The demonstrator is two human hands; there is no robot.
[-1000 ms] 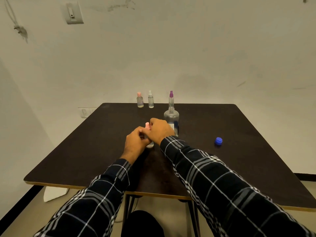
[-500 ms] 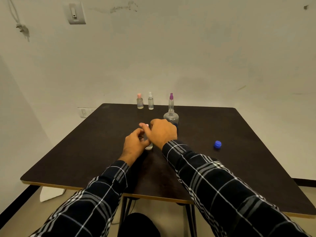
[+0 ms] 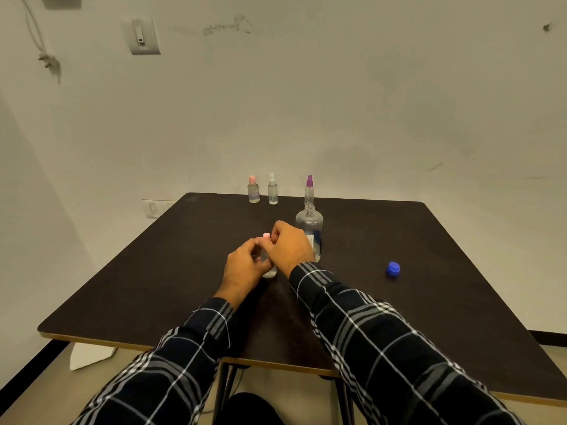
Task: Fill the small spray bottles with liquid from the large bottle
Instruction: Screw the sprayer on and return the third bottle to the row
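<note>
A small clear spray bottle (image 3: 270,271) stands on the dark table (image 3: 153,271) in the middle. My left hand (image 3: 244,268) grips its body. My right hand (image 3: 290,245) pinches its pink cap (image 3: 266,236) from above. Just behind my right hand stands the large clear bottle (image 3: 310,223), uncapped. Its blue cap (image 3: 393,269) lies on the table to the right. Three more small bottles stand at the far edge: one with a pink cap (image 3: 253,189), one with a white sprayer (image 3: 272,189), one with a purple sprayer (image 3: 309,190).
The table's near edge (image 3: 276,365) runs across below my forearms, with metal legs under it. A wall stands right behind the far edge, with a switch plate (image 3: 144,35) high up. A white object (image 3: 89,355) lies on the floor at the left.
My hands have stayed on the small bottle; the fingers of the right hand have shifted on the pink cap. The camera has tilted slightly.
</note>
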